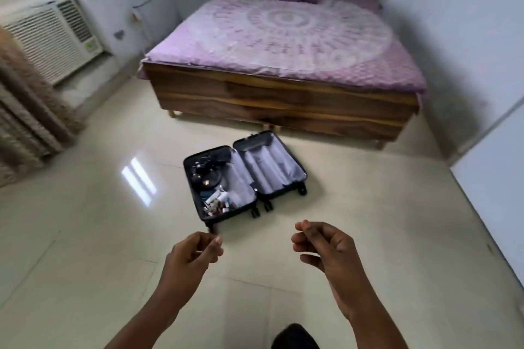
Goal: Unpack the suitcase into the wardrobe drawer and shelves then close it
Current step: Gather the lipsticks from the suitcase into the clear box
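Lying flat open on the pale tiled floor, just short of the foot of the wooden bed, the suitcase has both halves facing up. Its right half shows only grey lining; its left half holds a tangle of dark cables at the far end and a scatter of small bottles and tubes at the near end. Both hands are out in front, well short of the case and apart from each other: the left hand and the right hand each have loosely curled fingers and hold nothing.

My guess is the little bottles are light and hard but will roll and slip (best scooped together or pinched one at a time by the body), while the cables are limp and apt to snag, so gather them as a bundle from the middle. The shell looks rigid; for closing, take the free edge of the right half. No wardrobe is plainly in view.
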